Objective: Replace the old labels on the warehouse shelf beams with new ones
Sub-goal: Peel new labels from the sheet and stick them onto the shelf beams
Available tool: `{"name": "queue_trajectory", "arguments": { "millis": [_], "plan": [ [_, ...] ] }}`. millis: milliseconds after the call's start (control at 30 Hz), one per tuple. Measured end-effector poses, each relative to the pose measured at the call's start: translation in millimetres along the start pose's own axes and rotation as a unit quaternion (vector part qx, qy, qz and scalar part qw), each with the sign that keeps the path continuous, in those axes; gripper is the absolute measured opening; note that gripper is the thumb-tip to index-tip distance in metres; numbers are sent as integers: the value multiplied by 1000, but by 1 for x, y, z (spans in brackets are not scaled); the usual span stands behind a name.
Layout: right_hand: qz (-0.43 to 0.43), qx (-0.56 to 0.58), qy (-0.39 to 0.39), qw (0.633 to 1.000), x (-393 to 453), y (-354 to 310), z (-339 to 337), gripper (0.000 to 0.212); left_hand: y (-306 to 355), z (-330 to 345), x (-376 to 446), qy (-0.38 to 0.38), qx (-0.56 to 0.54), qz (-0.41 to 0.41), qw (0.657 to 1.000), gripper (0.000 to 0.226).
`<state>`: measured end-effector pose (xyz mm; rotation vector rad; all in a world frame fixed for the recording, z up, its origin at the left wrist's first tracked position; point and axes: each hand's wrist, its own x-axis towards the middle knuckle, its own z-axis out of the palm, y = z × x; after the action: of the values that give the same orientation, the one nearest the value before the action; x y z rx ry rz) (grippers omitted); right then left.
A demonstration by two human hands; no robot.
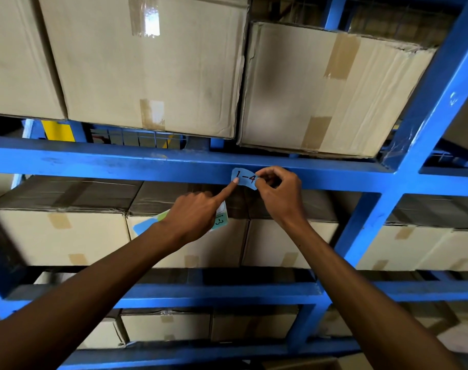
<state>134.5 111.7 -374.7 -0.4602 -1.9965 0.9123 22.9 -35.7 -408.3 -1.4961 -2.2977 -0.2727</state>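
A: On the beam (pixel 120 162), just right of centre, sits the label (pixel 244 178), pale blue, hand-written "1-4". Its lower edge hangs past the beam's underside.

B: And the hands?

A: The left hand (pixel 198 216) has its forefinger out, tip pressing the label's left end at about 9 o'clock on the paper; its other fingers are clenched on a sheaf of labels (pixel 220 218) (one reads "1-3", sideways). The right hand (pixel 277 189) pinches the label's right end at 3 o'clock between thumb and fingertips.

B: Going on or coming off?

A: I can't tell from this alone. Either way, I'd judge the forefinger as the anchor. If sticking, keep that end pinned, pull the right end taut and level with the beam, then smooth from left to right so no bubble is trapped. If peeling, pull low and slow along the beam to avoid tearing.

B: Other writing?

A: None legible. The boxes (pixel 147 65) at 12 o'clock are plain with brown tape.
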Motion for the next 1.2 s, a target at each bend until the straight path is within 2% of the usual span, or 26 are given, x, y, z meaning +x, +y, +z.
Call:
{"name": "queue_trajectory", "arguments": {
  "millis": [400, 967, 1200],
  "plan": [
    [-20, 4, 44, 999, 0, 1, 7, 25, -2, 5, 0, 0, 15, -2, 1000, 97],
    [-41, 8, 59, 997, 1, -1, 1, 22, -7, 10, 2, 1, 15, 9, 1000, 102],
    [-26, 24, 23, 999, 5, 3, -6, 25, -7, 7, 1, 3, 16, 14, 1000, 101]
  ]
}}
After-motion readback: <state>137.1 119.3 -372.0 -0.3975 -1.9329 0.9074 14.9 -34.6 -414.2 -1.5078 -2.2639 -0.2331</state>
